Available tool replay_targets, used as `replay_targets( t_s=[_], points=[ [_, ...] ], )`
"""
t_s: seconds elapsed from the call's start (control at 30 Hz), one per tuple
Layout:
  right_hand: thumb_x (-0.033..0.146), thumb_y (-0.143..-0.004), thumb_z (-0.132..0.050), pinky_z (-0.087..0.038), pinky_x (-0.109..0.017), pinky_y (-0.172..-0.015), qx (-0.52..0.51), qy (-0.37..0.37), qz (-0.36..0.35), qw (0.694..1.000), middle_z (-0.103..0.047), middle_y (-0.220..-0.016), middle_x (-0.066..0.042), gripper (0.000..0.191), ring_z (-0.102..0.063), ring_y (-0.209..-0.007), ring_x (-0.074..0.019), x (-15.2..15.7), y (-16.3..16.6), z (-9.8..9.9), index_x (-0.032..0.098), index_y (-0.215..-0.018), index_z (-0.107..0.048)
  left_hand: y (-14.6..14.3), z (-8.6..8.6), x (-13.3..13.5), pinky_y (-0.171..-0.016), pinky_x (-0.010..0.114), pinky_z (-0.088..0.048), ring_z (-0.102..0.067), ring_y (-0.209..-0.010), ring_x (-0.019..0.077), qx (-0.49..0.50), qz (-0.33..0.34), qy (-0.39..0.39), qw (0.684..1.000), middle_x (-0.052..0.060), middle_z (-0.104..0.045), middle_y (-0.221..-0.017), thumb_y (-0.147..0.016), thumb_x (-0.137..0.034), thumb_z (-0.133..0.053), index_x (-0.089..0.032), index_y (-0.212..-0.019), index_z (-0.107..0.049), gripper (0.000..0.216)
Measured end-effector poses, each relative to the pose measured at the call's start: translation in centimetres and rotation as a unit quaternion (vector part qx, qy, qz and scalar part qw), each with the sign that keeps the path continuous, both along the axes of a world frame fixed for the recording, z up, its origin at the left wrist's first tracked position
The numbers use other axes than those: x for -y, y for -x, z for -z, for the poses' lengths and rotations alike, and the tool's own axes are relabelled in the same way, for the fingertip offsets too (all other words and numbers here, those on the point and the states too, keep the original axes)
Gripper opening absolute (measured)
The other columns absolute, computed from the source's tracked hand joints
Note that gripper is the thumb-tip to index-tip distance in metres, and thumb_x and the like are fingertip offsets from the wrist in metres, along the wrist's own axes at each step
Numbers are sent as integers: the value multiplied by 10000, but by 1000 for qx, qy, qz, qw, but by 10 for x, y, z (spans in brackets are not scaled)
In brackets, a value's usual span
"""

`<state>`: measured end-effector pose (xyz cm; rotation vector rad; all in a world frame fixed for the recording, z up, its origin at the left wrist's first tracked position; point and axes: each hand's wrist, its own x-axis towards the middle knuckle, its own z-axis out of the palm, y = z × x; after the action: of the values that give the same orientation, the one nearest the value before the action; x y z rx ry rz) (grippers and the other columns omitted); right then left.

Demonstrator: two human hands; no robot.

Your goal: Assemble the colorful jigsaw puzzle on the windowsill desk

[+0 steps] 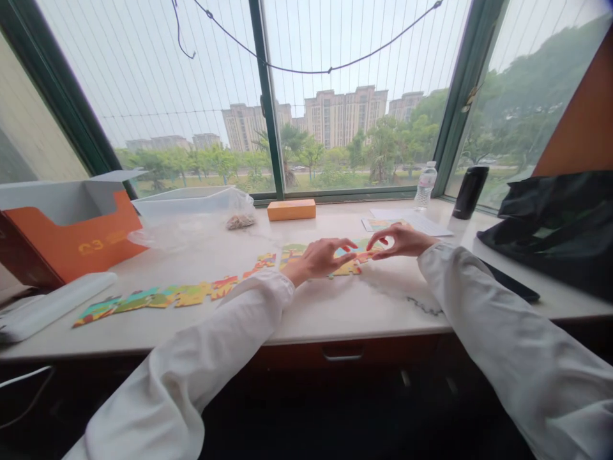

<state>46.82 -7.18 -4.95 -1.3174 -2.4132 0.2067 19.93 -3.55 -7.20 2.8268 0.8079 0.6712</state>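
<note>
My left hand [322,258] reaches over a partly joined jigsaw puzzle [345,269], its thumb and index finger curved with a gap between their tips. Facing it from the right, my right hand [401,241] has thumb and index bent into a near ring, their tips close together at a puzzle piece [364,257] on the section's right side. Both hands partly cover this section. A row of colourful joined puzzle strips [158,298] runs leftward along the table, partly behind my left sleeve.
An orange box [108,233], a clear plastic bin [184,203] and a bag of pieces [241,220] stand left. Farther back are a small orange box [292,209], a printed picture card [378,224] and a water bottle [425,186]. A black tumbler [470,193] and black bag [560,230] are right.
</note>
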Motion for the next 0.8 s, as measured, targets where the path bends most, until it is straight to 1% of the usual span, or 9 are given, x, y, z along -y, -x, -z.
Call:
replay_targets(
  t_s=[0.03,0.1,0.2,0.3,0.4,0.47,0.63,0.8],
  points=[
    [690,-734,-690,-376,-315,-764,9,13,-4,1000,-663,-773,-10,500,-558,-724,-169,0,-1,1,263,-972,-794,0,1,0,-904,323,-511,-669,-1033,193,-16,-6,-11,1000,-30,-719,-1160,-971,-441,-500,-336,-1231,-643,315],
    [693,-722,-695,-380,-312,-763,19,37,-16,999,-690,-820,-16,503,-563,-747,-176,0,-2,3,268,-971,-795,1,3,1,-921,330,-506,-664,-1042,192,-43,-20,-36,998,-39,-695,-1215,-975,-336,-475,-360,-1243,-643,317],
    [701,-718,-693,-388,-318,-775,34,64,-19,997,-720,-884,-19,514,-564,-779,-189,-3,-4,6,298,-1023,-792,2,2,3,-891,311,-513,-663,-1032,184,-80,-29,-63,994,-43,-649,-1290,-959,-238,-442,-389,-1267,-638,395],
    [707,-721,-690,-386,-347,-839,49,77,-17,996,-734,-957,-30,541,-580,-824,-205,-7,-6,11,322,-1089,-781,3,0,6,-836,280,-516,-667,-1013,178,-117,-26,-80,990,-49,-624,-1311,-923,-168,-432,-419,-1283,-632,482],
    [716,-722,-688,-353,-395,-930,57,65,-30,996,-726,-1037,-51,546,-605,-891,-232,-10,-6,16,332,-1100,-780,2,0,9,-802,276,-512,-674,-967,174,-146,-22,-90,985,-47,-608,-1315,-916,-158,-415,-457,-1299,-618,527],
    [718,-709,-702,-336,-419,-961,55,57,-35,996,-718,-1059,-57,547,-615,-916,-247,-11,-5,19,351,-1107,-777,2,1,10,-793,280,-508,-676,-932,169,-157,-16,-93,983,-48,-599,-1317,-920,-164,-405,-477,-1297,-617,533],
    [728,-694,-709,-335,-437,-968,48,61,-33,996,-705,-1068,-62,533,-615,-927,-258,-10,-2,20,374,-1085,-785,0,4,8,-791,263,-492,-675,-930,162,-155,-9,-78,985,-53,-599,-1300,-919,-155,-418,-493,-1243,-655,526],
    [740,-683,-711,-349,-425,-941,47,74,-29,996,-692,-1069,-68,548,-602,-908,-246,-9,-3,20,364,-1074,-791,-1,6,7,-813,249,-483,-671,-918,146,-148,-14,-61,987,-67,-587,-1312,-917,-144,-435,-519,-1245,-645,541]
  ],
)
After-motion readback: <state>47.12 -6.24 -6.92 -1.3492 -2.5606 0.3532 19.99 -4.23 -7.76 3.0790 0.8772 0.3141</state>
